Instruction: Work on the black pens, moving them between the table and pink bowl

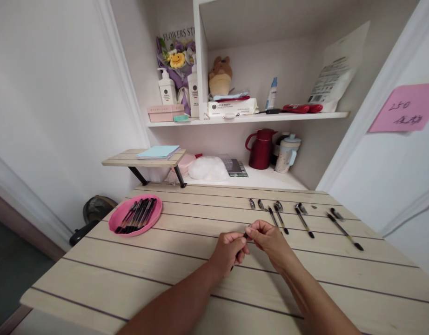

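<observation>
My left hand (pixel 229 251) and my right hand (pixel 268 237) meet above the middle of the wooden table (pixel 186 274). Both are closed on one black pen (pixel 245 235); only a short dark bit shows between the fingertips. Just beyond my right hand lie several loose pens and pen caps (pixel 280 215) in a row running to the right. Far left on the table stands a pink tray (pixel 120 218) holding several black pens (pixel 137 215).
A small wooden riser (pixel 130 162) with a blue notebook (pixel 157 151) stands at the table's back left. Behind are shelves with a red jug (pixel 260 149), a cup, bottles and a plush toy. A pink note (pixel 405 108) hangs on the right wall.
</observation>
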`<state>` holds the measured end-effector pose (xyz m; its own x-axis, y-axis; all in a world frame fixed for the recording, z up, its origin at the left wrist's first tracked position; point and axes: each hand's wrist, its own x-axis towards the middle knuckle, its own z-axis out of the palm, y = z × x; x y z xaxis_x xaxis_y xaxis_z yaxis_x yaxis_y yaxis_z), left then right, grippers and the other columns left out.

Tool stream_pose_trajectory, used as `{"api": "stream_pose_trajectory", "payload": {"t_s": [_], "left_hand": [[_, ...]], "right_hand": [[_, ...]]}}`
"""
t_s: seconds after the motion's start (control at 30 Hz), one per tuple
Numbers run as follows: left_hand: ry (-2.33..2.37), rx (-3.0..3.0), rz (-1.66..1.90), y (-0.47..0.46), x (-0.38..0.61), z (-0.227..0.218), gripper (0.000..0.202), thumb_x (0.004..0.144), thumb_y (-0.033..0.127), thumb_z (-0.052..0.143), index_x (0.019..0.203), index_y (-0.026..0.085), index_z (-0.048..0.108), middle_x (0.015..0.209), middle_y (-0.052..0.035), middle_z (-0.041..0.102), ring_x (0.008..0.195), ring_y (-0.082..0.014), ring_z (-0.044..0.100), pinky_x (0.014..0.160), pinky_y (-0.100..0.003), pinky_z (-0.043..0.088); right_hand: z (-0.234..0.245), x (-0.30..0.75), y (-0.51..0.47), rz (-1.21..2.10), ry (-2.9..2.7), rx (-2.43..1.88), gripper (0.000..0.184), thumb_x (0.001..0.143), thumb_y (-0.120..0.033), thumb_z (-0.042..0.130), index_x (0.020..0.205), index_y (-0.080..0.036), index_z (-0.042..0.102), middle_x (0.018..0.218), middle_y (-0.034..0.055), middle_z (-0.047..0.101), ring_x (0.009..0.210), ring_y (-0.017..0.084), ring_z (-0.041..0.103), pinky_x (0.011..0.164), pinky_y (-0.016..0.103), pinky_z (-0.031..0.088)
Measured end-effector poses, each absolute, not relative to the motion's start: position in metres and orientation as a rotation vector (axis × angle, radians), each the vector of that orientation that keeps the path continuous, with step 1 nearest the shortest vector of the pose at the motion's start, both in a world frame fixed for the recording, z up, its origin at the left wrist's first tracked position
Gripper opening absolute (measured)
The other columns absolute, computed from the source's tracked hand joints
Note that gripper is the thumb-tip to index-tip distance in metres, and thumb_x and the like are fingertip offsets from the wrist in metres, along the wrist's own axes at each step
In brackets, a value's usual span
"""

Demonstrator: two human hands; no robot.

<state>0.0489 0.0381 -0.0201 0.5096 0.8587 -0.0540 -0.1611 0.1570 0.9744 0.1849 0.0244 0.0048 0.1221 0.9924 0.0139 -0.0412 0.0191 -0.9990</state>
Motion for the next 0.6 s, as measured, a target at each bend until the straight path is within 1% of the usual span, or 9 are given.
{"api": "stream_pose_trajectory", "payload": {"t_s": [0.03,0.17,0.2,0.27,0.33,0.37,0.4,0.53,0.6], "left_hand": [[0.73,1.197,0.836,0.0379,0.0488,-0.0197,0.029,0.07,0.038,0.052,0.058,0.012,0.055,0.036,0.0039,0.041,0.031,-0.0045,0.03,0.036,-0.019,0.018],[0.743,1.19,0.833,0.0375,0.0486,-0.0181,0.029,0.069,0.04,0.053,0.061,0.012,0.055,0.04,0.0033,0.044,0.032,-0.0045,0.031,0.036,-0.019,0.018],[0.749,1.191,0.831,0.0373,0.0486,-0.0177,0.029,0.069,0.04,0.054,0.061,0.012,0.056,0.04,0.0033,0.045,0.032,-0.0044,0.032,0.036,-0.019,0.018],[0.753,1.209,0.823,0.0367,0.0485,-0.0171,0.029,0.068,0.04,0.054,0.06,0.013,0.055,0.039,0.0036,0.043,0.032,-0.0043,0.031,0.036,-0.019,0.019],[0.749,1.233,0.818,0.0365,0.0482,-0.0172,0.029,0.069,0.04,0.052,0.057,0.013,0.054,0.036,0.0039,0.041,0.032,-0.0043,0.03,0.036,-0.019,0.019],[0.746,1.241,0.817,0.0366,0.0481,-0.0176,0.03,0.069,0.04,0.052,0.057,0.013,0.053,0.036,0.0038,0.041,0.032,-0.0043,0.03,0.036,-0.019,0.019],[0.743,1.246,0.814,0.0369,0.0479,-0.0182,0.03,0.07,0.04,0.051,0.057,0.013,0.054,0.036,0.0038,0.041,0.032,-0.0044,0.03,0.036,-0.019,0.019],[0.737,1.23,0.807,0.039,0.0476,-0.0212,0.029,0.069,0.04,0.053,0.063,0.012,0.056,0.042,0.0033,0.046,0.033,-0.0043,0.033,0.036,-0.019,0.021],[0.739,1.215,0.815,0.0395,0.0478,-0.0223,0.028,0.069,0.04,0.054,0.066,0.012,0.057,0.045,0.003,0.048,0.034,-0.0042,0.034,0.036,-0.018,0.021]], "right_hand": [[0.006,0.1851,0.0238,1.127,-1.099,-1.226,0.032,0.055,-0.043,0.072,0.062,-0.017,0.055,0.048,-0.0049,0.047,0.042,0.006,0.033,0.041,0.02,0.024],[0.0105,0.1857,0.021,1.24,-1.096,-1.195,0.041,0.058,-0.045,0.07,0.088,-0.018,0.062,0.062,-0.0016,0.056,0.043,0.005,0.034,0.041,0.02,0.023],[0.0108,0.1853,0.0207,1.252,-1.092,-1.192,0.041,0.059,-0.046,0.069,0.088,-0.017,0.062,0.06,-0.0015,0.056,0.042,0.005,0.032,0.04,0.02,0.022],[0.0108,0.1839,0.0206,1.228,-1.083,-1.182,0.035,0.058,-0.046,0.069,0.075,-0.016,0.063,0.052,-0.0026,0.052,0.041,0.005,0.031,0.039,0.021,0.021],[0.0107,0.1828,0.0207,1.189,-1.069,-1.171,0.031,0.055,-0.043,0.072,0.062,-0.017,0.058,0.048,-0.004,0.048,0.041,0.005,0.032,0.04,0.021,0.021],[0.0109,0.1829,0.0207,1.177,-1.064,-1.172,0.03,0.054,-0.041,0.073,0.059,-0.017,0.056,0.048,-0.0043,0.048,0.042,0.005,0.033,0.04,0.021,0.022],[0.0113,0.1835,0.0205,1.18,-1.063,-1.177,0.029,0.054,-0.04,0.073,0.061,-0.017,0.056,0.05,-0.0043,0.049,0.042,0.005,0.034,0.04,0.02,0.023],[0.012,0.1885,0.0202,1.282,-1.072,-1.176,0.036,0.06,-0.041,0.069,0.085,-0.017,0.062,0.061,-0.0011,0.057,0.043,0.005,0.033,0.04,0.02,0.021],[0.0108,0.1894,0.0206,1.285,-1.074,-1.157,0.033,0.061,-0.041,0.068,0.081,-0.015,0.061,0.058,-0.0002,0.057,0.043,0.005,0.033,0.04,0.02,0.02]]}}
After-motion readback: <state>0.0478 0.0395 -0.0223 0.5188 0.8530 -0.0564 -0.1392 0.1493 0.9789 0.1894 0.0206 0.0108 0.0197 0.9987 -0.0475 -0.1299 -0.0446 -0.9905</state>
